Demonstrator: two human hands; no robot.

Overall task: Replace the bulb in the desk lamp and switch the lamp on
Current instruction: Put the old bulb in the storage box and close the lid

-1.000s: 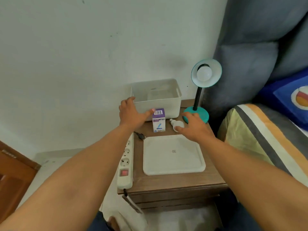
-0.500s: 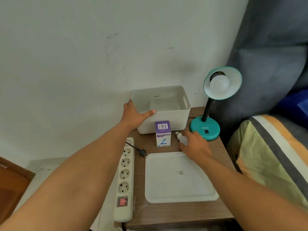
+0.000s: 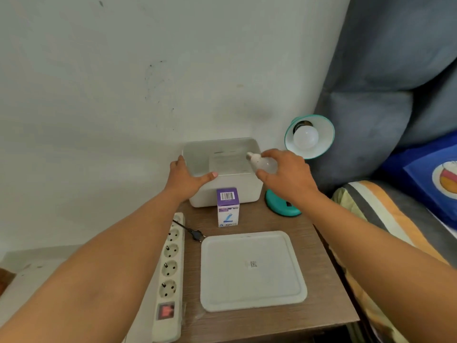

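A teal desk lamp stands at the table's back right, with a white bulb seated in its shade; its base shows below my right wrist. My right hand holds a loose white bulb over the right side of the open white box. My left hand grips the box's left front rim. A purple and white bulb carton stands upright in front of the box. The lamp's black plug lies unplugged on the table.
A white lid lies flat on the wooden bedside table. A white power strip with a red switch runs along the table's left edge. A bed with striped and blue bedding borders the right; the wall is close behind.
My right hand picked the loose bulb up from the table beside the lamp base and carried it up over the box. My left hand stayed on the box rim.
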